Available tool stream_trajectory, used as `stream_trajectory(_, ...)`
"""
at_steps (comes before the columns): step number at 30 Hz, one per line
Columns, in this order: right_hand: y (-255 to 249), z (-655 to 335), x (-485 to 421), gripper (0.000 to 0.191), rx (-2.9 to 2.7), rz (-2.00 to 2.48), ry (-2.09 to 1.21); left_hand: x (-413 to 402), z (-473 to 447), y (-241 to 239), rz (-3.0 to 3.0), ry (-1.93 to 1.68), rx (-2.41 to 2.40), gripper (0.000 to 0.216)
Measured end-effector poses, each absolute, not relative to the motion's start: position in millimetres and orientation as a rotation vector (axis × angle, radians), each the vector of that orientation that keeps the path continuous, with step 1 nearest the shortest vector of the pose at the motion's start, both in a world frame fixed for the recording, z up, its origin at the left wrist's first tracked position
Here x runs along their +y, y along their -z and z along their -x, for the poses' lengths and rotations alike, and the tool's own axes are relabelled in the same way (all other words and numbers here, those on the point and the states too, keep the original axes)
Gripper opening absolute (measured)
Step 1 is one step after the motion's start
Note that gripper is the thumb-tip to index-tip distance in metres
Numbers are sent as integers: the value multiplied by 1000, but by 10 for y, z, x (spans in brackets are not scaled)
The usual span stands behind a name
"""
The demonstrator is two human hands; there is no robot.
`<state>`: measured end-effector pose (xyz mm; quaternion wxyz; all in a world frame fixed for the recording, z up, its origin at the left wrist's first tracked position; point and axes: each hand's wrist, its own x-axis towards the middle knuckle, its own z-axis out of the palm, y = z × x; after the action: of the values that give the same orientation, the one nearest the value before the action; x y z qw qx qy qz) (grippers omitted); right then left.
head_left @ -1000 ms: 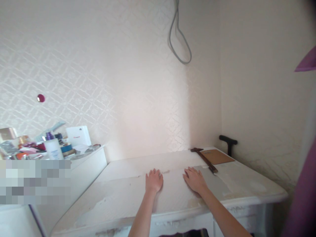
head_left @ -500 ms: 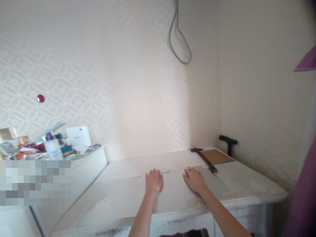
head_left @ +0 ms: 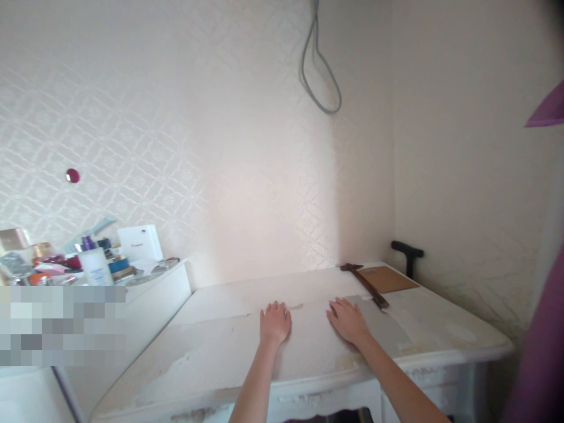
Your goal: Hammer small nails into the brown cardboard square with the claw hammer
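My left hand [head_left: 275, 323] lies palm down on the worn white tabletop [head_left: 211, 346], its fingers stretched toward the wall and holding nothing. To its right, my right hand [head_left: 347, 321] also rests flat on the surface with fingers spread and nothing in them. Just beyond the right hand lies a hammer [head_left: 368, 286], its wooden handle pointing toward me and its dark head toward the wall. Beside the hammer, a brown clipboard-like board [head_left: 388, 279] sits near the back right corner; both are apart from my hands.
A white cabinet [head_left: 150, 317] on the left carries bottles, tubes and a white box [head_left: 140, 242]. A black T-shaped handle [head_left: 408, 254] stands behind the table's right edge. A grey cable loop [head_left: 321, 76] hangs on the wall. Purple fabric [head_left: 541, 335] hangs at right.
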<state>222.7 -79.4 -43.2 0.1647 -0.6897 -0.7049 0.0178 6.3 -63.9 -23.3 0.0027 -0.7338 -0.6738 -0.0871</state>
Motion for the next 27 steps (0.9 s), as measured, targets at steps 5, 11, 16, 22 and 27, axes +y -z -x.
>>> stream_trajectory(5, 440, -2230, -790, 48, -2008, 1970, -52, -639, -58, 236, 2288, 283, -2111, 50)
stream_trajectory(11, 434, -2227, -795, 49, -2016, 1967, -50, -640, -62, 237, 2300, 292, -2103, 51)
stream_trajectory(16, 429, -2222, -794, 49, -2013, 1980, -44, -634, -57, 244, 2298, 295, -2095, 51)
stream_trajectory(22, 420, -2215, -830, 47, -2030, 1976, -27, -654, -65, 238, 2301, 292, -2094, 52)
stream_trajectory(27, 408, -2183, -828, 47, -2046, 1967, -25, -799, -55, 197, 2403, 296, -2030, 52)
